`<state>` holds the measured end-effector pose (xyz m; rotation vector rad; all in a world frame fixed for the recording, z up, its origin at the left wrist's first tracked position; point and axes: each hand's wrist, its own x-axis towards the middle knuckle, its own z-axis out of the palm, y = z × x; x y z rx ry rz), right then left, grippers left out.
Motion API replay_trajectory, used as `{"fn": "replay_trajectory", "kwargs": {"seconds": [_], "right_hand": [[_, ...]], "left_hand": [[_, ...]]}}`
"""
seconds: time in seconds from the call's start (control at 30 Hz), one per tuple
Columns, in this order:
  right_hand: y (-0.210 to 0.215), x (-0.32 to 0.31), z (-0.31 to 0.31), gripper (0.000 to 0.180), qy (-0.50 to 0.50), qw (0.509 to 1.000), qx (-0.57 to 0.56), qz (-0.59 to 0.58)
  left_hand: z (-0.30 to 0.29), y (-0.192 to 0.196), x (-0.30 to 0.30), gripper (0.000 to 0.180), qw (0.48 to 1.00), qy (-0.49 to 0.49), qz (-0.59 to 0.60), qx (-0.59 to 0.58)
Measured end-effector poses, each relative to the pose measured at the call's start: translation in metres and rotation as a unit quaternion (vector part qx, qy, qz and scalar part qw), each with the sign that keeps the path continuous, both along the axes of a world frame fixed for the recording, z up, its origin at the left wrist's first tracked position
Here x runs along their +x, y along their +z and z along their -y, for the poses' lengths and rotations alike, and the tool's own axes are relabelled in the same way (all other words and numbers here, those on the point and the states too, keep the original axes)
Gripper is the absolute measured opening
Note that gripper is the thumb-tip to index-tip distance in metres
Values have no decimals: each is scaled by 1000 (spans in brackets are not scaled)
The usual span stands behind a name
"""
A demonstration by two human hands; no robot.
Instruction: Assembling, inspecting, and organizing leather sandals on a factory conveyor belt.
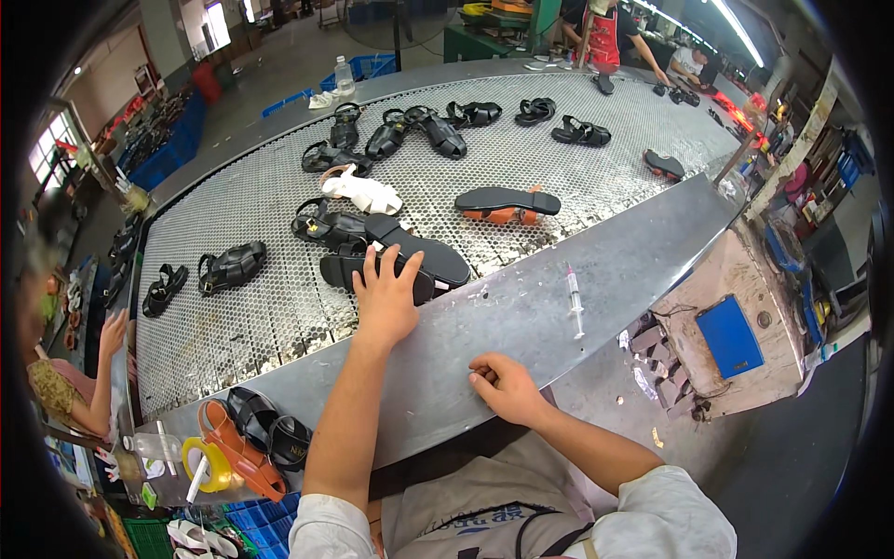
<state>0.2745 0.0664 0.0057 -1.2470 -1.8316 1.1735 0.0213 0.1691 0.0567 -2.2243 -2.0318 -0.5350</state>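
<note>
Left hand (pixel 386 298), fingers spread apart, is resting on two upturned black sandals (pixel 430 253) toward twelve o'clock, right hand (pixel 507 387) loosely curling at four, grip unclear, handling seemingly progressing, finished work untellable, an orange sandal (pixel 507 202) lying untouched at two.

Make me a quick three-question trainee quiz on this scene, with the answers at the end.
1. Which hand lies over the flat-soled black sandals?
2. True or false: the clear plastic syringe with a pink tip lies on the smooth grey metal ledge.
3. Fill in: the orange-strapped sandal with a black sole lies on the silver honeycomb-patterned surface with its sole facing ____.

Key: 1. The left hand. 2. True. 3. Up.
</note>
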Motion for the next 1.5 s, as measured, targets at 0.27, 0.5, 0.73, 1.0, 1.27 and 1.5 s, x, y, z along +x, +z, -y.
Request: {"fn": "replay_trajectory", "kwargs": {"seconds": [0.27, 0.5, 0.73, 1.0, 1.27, 1.5], "right_hand": [[4, 11, 3, 26, -42, 992, -111, -30], [0, 15, -5, 25, -61, 987, -138, -50], [-10, 12, -2, 26, -24, 997, -64, -28], [29, 26, 13, 95, -40, 986, 134, -91], [54, 46, 25, 62, 225, 962, -153, -26], [22, 89, 24, 54, 368, 865, -279, 196]], "left_hand": [[8, -6, -7, 32, 995, 13, 23, 93], [12, -1, -7, 57, 974, 34, 82, 207], [-8, 10, -28, 85, 998, 30, 0, -63], [77, 43, 30, 77, 826, 37, 485, 284], [216, -20, 59, 62, 731, 95, 676, 11], [309, -78, 39, 46, 705, 69, 562, -426]]}}
